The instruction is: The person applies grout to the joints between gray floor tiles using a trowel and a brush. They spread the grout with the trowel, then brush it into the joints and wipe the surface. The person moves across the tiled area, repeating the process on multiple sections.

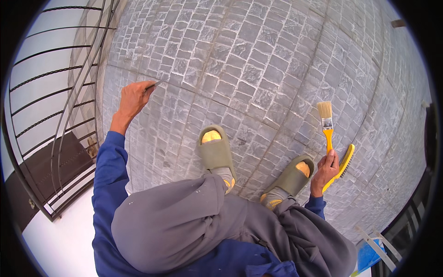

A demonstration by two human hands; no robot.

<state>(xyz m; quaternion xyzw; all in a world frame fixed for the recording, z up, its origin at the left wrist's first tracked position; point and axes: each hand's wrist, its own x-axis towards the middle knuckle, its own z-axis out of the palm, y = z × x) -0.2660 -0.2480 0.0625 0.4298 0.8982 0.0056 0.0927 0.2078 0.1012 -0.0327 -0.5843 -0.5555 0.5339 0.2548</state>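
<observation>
My left hand (134,98) is closed in a pinch on a small, thin dark tool (155,85), too small to name, over the grey cobble-patterned paving (244,55). My right hand (326,168) grips the yellow handle of a paintbrush (325,115) with pale bristles pointing away from me. A yellow wire brush (343,164) is right beside that hand, its lower end partly behind it; I cannot tell if it is held or lying on the paving. My feet in olive slides (212,157) are below me, between my hands, with my grey-trousered knees bent.
A black metal railing (46,111) with twisted bars runs along the left, by a white wall (50,242) and a dark brown panel (76,164). At the lower right stand a blue object (367,256) with pale struts and dark bars along the rim.
</observation>
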